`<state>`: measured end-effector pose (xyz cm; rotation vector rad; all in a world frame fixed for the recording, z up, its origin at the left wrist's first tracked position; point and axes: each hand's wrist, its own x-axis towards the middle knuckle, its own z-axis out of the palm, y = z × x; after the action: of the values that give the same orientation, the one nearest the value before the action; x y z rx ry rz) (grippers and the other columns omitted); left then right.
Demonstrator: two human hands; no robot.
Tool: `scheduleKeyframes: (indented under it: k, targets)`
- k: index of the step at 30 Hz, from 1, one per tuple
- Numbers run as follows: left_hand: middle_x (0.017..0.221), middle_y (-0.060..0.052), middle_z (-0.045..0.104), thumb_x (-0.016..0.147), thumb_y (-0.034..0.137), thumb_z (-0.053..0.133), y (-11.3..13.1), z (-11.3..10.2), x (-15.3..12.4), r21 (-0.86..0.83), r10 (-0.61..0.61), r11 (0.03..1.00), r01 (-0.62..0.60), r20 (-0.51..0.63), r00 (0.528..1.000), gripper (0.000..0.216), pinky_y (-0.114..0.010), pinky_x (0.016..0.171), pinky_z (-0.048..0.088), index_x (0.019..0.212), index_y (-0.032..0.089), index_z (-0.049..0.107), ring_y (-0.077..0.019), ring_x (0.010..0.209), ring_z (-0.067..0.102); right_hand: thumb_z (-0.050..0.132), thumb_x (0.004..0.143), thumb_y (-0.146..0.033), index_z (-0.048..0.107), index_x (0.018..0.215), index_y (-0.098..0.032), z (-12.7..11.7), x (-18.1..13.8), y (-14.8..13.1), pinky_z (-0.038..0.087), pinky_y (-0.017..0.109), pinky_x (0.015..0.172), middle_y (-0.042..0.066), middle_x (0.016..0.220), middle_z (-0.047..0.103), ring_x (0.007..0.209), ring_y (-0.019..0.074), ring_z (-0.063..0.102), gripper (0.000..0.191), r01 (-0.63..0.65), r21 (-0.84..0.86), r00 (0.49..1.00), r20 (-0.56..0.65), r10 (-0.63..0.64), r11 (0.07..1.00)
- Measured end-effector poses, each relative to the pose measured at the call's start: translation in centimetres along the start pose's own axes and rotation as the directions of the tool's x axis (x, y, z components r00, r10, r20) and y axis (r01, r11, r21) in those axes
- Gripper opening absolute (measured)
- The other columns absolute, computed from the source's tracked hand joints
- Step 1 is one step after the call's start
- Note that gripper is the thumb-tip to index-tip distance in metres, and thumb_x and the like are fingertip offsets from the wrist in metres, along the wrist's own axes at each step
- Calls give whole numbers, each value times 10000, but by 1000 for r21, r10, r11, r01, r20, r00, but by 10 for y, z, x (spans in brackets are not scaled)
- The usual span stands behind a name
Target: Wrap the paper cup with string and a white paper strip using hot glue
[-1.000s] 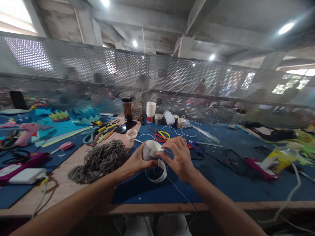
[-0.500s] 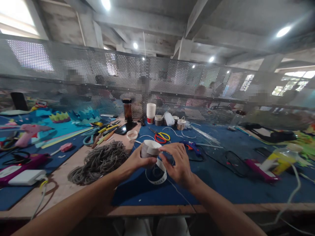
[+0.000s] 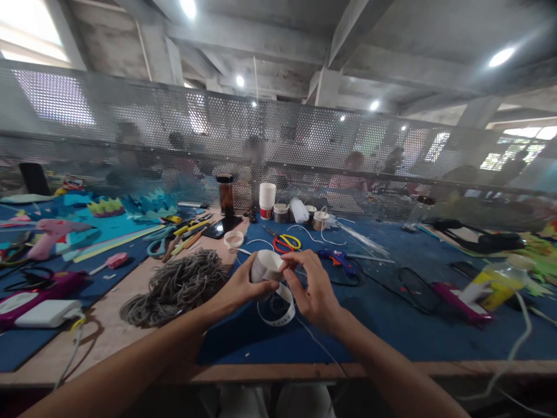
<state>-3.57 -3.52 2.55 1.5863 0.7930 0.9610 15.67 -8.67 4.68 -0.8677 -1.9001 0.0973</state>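
Observation:
Low over the blue mat, a short white paper cup [image 3: 262,270] sits in my left hand [image 3: 238,288], whose fingers and thumb wrap round its left side and base. My right hand [image 3: 314,288] is at the cup's right edge, thumb and forefinger pinched on the rim. Below the cup lies a curled white strip with printed letters [image 3: 282,321]. Just behind stand red-and-yellow-handled scissors [image 3: 289,242] on the mat. To the left of my left hand is a heap of grey cord [image 3: 180,290].
A blue glue gun [image 3: 342,261] lies right of my right hand. Farther back are stacked paper cups [image 3: 267,200], a dark jar [image 3: 225,196] and a phone [image 3: 223,227]. At left are pliers [image 3: 157,241] and a pink glue gun [image 3: 50,235]; a yellow bottle [image 3: 498,284] is at right.
The cup has shifted slightly to the right and tipped, with its opening turned more toward me. My right fingers have moved a little left along its rim.

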Motion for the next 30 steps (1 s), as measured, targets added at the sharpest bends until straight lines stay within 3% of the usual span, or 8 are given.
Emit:
scheduleKeyframes:
  k: [4,7,12,20,26,30]
  targets:
    - [945,-12,624,696,411,822,-3,2,-2,10,4,1000,-4,48,999,599,-257,698,476,1163,184,522,-170,812,581,442,1016,-215,545,1205,-215,-4,4,3,477,383,927,55,995,671,1003,207,621,215,-121,99,990,90,112,988]
    - [942,-17,635,680,435,824,-1,4,-1,7,-3,1000,3,34,999,609,-267,703,485,1151,181,533,-177,811,587,407,1032,-218,528,1225,-214,-5,5,6,474,379,931,54,991,671,1030,207,615,228,-160,118,986,64,154,980]
    - [912,-38,656,652,469,823,2,0,2,-12,-32,999,32,-16,999,580,-282,720,479,1081,160,585,-197,809,595,437,1004,-157,507,1265,-222,-4,1,7,457,410,953,70,1071,659,1034,214,588,278,-52,28,995,-82,54,998]
    - [887,-30,648,677,475,808,1,-4,3,-61,-75,995,75,2,997,549,-269,700,444,1073,160,595,-179,786,574,464,971,-101,521,1259,-239,-1,-3,2,468,426,910,68,1104,670,1008,231,577,324,81,-29,996,-41,-82,996]
    - [946,-36,661,643,425,835,5,1,1,6,-25,1000,25,-10,1000,573,-288,746,472,1087,165,582,-199,839,589,432,995,-126,533,1213,-218,-1,0,6,467,401,926,58,1021,655,997,214,580,258,-24,22,1000,11,24,999]
    - [913,-40,661,653,422,832,2,0,2,-38,-36,999,36,-3,999,555,-275,704,460,1075,155,588,-187,797,583,419,1002,-133,539,1182,-225,-3,1,8,453,402,948,58,1026,652,1040,218,574,235,-47,11,998,-36,48,999]
